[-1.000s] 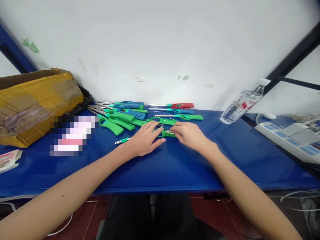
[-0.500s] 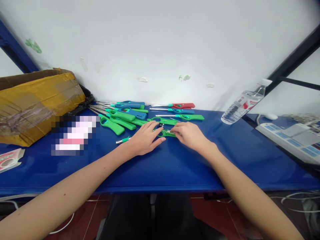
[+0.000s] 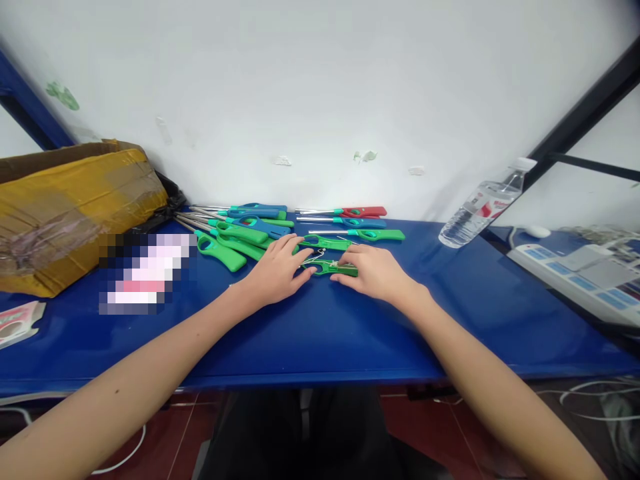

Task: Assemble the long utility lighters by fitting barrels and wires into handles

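An opened green lighter casing [image 3: 325,268] lies on the blue table between my hands, with small pale parts and thin wires at its middle. My right hand [image 3: 373,270] has thumb and fingers closed round its right end. Over its left end is my left hand [image 3: 280,270], thumb and forefinger near the wires; whether they grip anything is hidden. Just behind lies another green casing half [image 3: 327,244]. Left of these is a pile of green lighters [image 3: 225,253] and blue lighters [image 3: 265,227]. Red [image 3: 367,212], blue [image 3: 370,223] and green [image 3: 387,235] lighters lie behind my right hand.
A taped cardboard box [image 3: 75,213] stands at the left, near a blurred-out item [image 3: 150,270] and a torn piece of card [image 3: 20,321]. At the right are a tilted water bottle [image 3: 480,207] and a white power strip [image 3: 565,273]. A white wall rises behind the table [image 3: 310,347].
My left hand has drawn back slightly to the left, its thumb now nearer the wires. My right hand has shifted slightly, showing more of the casing's right end. The view has moved a little.
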The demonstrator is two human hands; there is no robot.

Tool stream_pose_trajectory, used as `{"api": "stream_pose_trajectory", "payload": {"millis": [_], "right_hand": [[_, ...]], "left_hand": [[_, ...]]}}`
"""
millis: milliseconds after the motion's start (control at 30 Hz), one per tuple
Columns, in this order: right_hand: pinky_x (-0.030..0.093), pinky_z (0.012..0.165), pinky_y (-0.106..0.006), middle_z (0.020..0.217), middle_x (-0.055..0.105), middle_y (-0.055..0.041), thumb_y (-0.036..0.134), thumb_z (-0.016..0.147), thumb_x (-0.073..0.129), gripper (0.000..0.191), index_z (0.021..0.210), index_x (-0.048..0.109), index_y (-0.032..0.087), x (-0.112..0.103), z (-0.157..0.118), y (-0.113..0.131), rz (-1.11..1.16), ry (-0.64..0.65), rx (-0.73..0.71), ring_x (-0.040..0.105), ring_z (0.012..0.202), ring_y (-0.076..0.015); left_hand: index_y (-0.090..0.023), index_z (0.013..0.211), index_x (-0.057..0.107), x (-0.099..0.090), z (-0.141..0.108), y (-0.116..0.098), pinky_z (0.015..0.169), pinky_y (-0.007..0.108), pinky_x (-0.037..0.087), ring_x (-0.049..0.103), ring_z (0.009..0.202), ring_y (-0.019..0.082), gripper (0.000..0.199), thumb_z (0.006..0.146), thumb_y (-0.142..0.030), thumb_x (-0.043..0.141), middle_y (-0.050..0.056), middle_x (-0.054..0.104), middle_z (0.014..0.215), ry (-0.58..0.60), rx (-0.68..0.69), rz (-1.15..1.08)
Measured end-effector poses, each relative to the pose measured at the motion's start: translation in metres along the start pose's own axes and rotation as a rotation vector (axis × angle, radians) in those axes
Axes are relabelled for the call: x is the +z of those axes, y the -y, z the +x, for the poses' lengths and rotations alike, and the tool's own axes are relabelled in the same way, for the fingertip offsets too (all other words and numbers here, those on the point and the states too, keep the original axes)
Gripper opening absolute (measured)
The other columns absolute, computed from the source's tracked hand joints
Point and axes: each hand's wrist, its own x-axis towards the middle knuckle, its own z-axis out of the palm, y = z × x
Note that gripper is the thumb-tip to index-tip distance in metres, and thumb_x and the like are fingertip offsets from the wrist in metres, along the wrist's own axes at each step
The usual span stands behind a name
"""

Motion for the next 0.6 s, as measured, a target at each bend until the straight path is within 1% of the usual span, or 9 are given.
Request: {"api": "stream_pose_trajectory", "payload": {"millis": [67,100,233,333,433,600], "right_hand": [[0.050,0.070,-0.035,0.097,0.072,-0.0082,0.054,0.086,0.067,0.039,0.097,0.074,0.017,-0.0006,-0.0001,0.0005,-0.008,0.014,-0.006,0.068,0.092,-0.0273],[0.050,0.070,-0.035,0.098,0.072,-0.0080,0.053,0.085,0.069,0.038,0.097,0.073,0.017,-0.0006,0.0000,0.0005,-0.013,0.022,-0.008,0.068,0.092,-0.0273],[0.049,0.071,-0.034,0.100,0.072,-0.0066,0.034,0.091,0.067,0.020,0.101,0.074,0.019,0.0017,0.0008,-0.0013,-0.029,0.015,-0.003,0.069,0.092,-0.0252],[0.049,0.073,-0.034,0.100,0.072,-0.0069,0.029,0.093,0.063,0.018,0.103,0.075,0.020,0.0040,0.0020,-0.0043,-0.047,0.005,0.000,0.068,0.093,-0.0252],[0.050,0.074,-0.035,0.102,0.072,-0.0070,0.029,0.094,0.061,0.020,0.107,0.075,0.021,0.0055,0.0029,-0.0073,-0.052,0.004,0.008,0.068,0.094,-0.0255],[0.050,0.075,-0.035,0.104,0.073,-0.0079,0.033,0.096,0.057,0.025,0.109,0.073,0.019,0.0065,0.0031,-0.0073,-0.040,-0.034,0.020,0.068,0.096,-0.0262]], "left_hand": [[-0.010,0.131,0.062,0.0001,0.0000,0.0018,0.115,0.054,0.035,0.040,0.138,0.038,0.046,0.100,-0.041,0.048,0.021,0.051,0.139,0.003,-0.007,0.011],[-0.010,0.131,0.062,0.0001,-0.0001,0.0024,0.114,0.054,0.035,0.041,0.138,0.038,0.047,0.100,-0.042,0.048,0.021,0.052,0.139,0.006,-0.008,0.017],[-0.011,0.130,0.063,0.0011,-0.0006,0.0038,0.114,0.054,0.036,0.041,0.137,0.037,0.047,0.100,-0.043,0.047,0.020,0.052,0.138,0.012,-0.003,0.016],[-0.012,0.129,0.063,0.0021,-0.0008,0.0040,0.114,0.054,0.035,0.040,0.138,0.037,0.046,0.100,-0.043,0.046,0.020,0.052,0.139,0.015,-0.003,0.002],[-0.012,0.129,0.063,0.0028,-0.0005,0.0039,0.114,0.054,0.035,0.040,0.138,0.037,0.045,0.100,-0.043,0.046,0.020,0.052,0.139,0.027,-0.012,0.003],[-0.013,0.128,0.063,0.0036,0.0000,0.0039,0.114,0.054,0.036,0.041,0.137,0.035,0.045,0.100,-0.043,0.045,0.019,0.052,0.139,0.028,0.003,-0.015]]}}
